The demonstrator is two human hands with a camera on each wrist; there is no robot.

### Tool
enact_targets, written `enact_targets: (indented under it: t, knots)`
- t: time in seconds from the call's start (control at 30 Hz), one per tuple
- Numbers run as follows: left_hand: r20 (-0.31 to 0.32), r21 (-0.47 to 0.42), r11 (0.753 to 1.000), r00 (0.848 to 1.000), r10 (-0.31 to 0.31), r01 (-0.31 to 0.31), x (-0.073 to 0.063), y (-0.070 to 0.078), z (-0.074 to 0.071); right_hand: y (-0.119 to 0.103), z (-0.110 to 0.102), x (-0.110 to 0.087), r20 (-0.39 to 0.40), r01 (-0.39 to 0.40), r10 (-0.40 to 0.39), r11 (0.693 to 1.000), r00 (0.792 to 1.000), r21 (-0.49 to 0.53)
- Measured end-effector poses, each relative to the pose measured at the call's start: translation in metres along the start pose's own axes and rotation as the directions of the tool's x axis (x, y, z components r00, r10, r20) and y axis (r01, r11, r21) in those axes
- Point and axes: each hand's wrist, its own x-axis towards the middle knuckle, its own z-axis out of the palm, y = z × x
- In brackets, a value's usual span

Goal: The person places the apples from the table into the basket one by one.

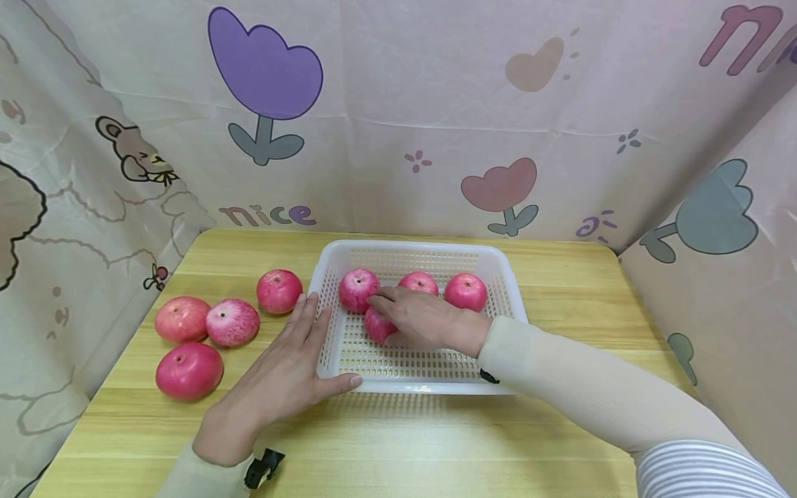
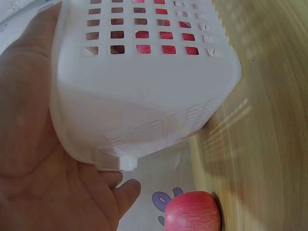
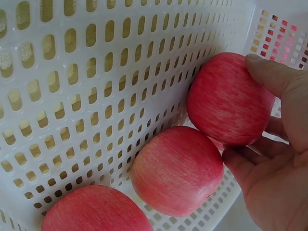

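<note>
A white perforated plastic basket (image 1: 423, 386) stands on the table with several red apples inside. My right hand (image 1: 429, 319) reaches into it and grips an apple (image 3: 231, 98) between thumb and fingers, partly hidden by the hand in the head view. Close around that apple lie a streaked apple (image 1: 359, 290) at the left, another apple (image 1: 420, 282) behind the hand, and one more apple (image 1: 465, 292) to the right. My left hand (image 1: 280, 373) rests on the basket's left front corner, fingers extended along the left rim and thumb on the front rim.
Left of the basket, several loose apples lie on the wooden table (image 1: 423, 449): one apple (image 1: 279, 291) near the left fingertips, a pale streaked apple (image 1: 232, 323), and others farther left. A patterned curtain (image 1: 373, 90) hangs behind and along both sides.
</note>
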Motion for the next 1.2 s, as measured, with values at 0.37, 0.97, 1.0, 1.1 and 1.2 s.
enact_targets:
  t: [0.37, 0.97, 1.0, 1.1, 1.2]
  knots:
    - [0.025, 0.007, 1.000, 1.000, -0.014, 0.014, 0.001, 0.000, 0.000, 0.006, -0.007, -0.004, -0.081, 0.017, -0.015, 1.000, 0.997, 0.025]
    - [0.032, -0.008, 0.999, 0.999, -0.032, 0.033, 0.002, 0.000, 0.000, 0.024, -0.044, -0.049, -0.193, -0.154, 0.166, 0.985, 0.967, 0.076]
    - [0.032, -0.010, 0.999, 0.999, -0.033, 0.034, 0.002, 0.000, 0.000, 0.027, -0.045, -0.053, -0.199, -0.165, 0.177, 0.983, 0.964, 0.076]
    - [0.032, -0.011, 0.999, 0.999, -0.036, 0.036, 0.002, 0.001, 0.000, 0.032, -0.050, -0.067, -0.204, -0.206, 0.225, 0.972, 0.953, 0.110]
    - [0.026, -0.011, 0.999, 0.999, -0.031, 0.032, 0.001, 0.001, 0.000, 0.037, -0.053, -0.081, -0.214, -0.238, 0.264, 0.961, 0.940, 0.140]
